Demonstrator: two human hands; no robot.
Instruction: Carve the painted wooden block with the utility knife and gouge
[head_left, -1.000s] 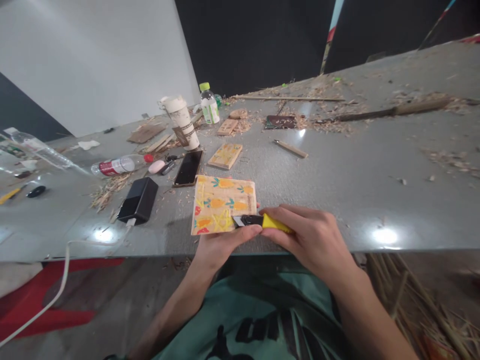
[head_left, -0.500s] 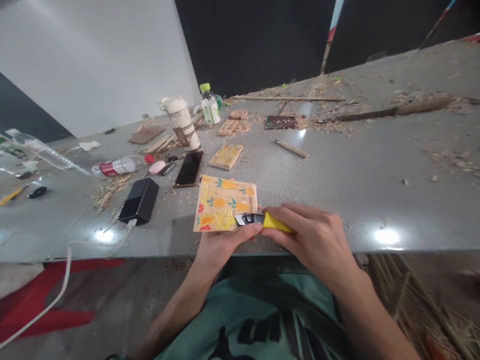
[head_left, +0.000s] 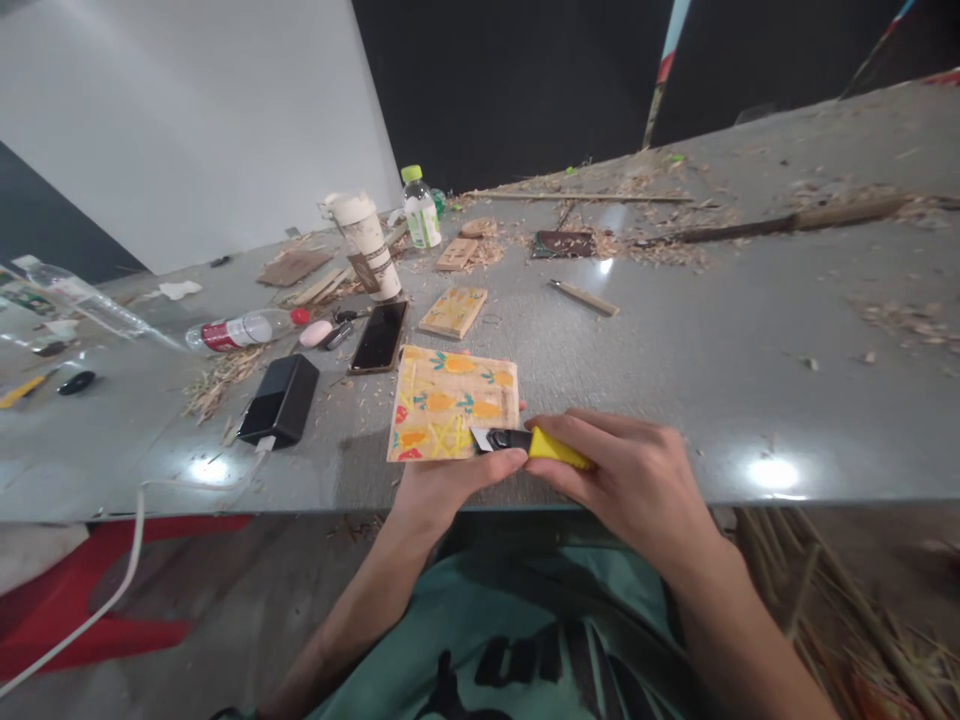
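Note:
My left hand (head_left: 450, 490) grips a thin wooden board (head_left: 450, 385) painted with orange pineapples, teal leaves and yellow strokes. Its thumb lies along the board's lower edge, and most of the other fingers are hidden underneath. In my right hand (head_left: 622, 460) is a yellow utility knife (head_left: 555, 448), its blade out and pointing left. The blade lies over the board's lower right part, by the yellow strokes; whether it cuts into the wood I cannot tell. The left thumb tip sits just below the knife's black front end.
Beyond the board lie a smaller painted wood block (head_left: 454, 312), a phone (head_left: 379, 337) and a wooden-handled carving tool (head_left: 585, 297). A black power bank (head_left: 279, 400) with a white cable, a paper cup (head_left: 365, 245) and bottles (head_left: 421, 210) stand or lie leftward. Wood shavings (head_left: 675, 255) litter the grey table.
The board has shifted very slightly right and up, still in my left hand. My right hand and the knife have moved a touch to the right.

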